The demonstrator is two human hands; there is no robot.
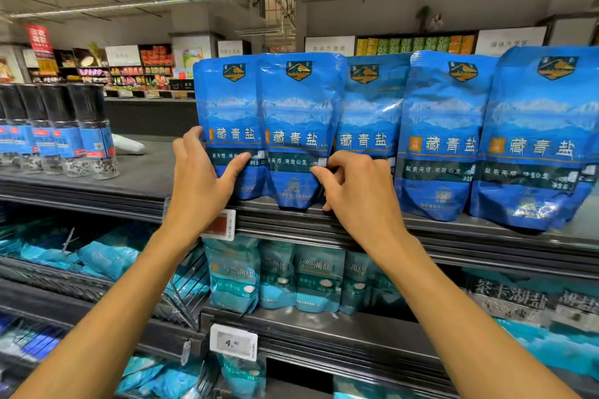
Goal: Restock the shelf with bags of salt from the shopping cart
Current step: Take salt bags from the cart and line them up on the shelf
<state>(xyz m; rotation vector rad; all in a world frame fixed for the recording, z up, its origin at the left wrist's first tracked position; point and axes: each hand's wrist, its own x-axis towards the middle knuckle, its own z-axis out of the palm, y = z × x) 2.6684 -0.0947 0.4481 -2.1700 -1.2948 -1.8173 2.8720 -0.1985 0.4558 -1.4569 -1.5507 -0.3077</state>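
Observation:
Several blue salt bags stand upright in a row on the top shelf (146, 172). My left hand (201, 178) grips the lower left edge of the leftmost salt bag (227, 113), thumb across its front. My right hand (353, 185) pinches the lower right side of the second salt bag (298, 120), which overlaps the first. A third salt bag (369, 113) stands partly behind my right hand, and further salt bags (444, 133) continue to the right. The shopping cart is out of view.
Dark-capped grinder bottles (64, 129) stand on the top shelf at left, with bare shelf between them and the bags. Teal salt bags (291, 275) fill the shelf below. Price tags (220, 223) clip to the shelf edges. Wire baskets (97, 269) sit lower left.

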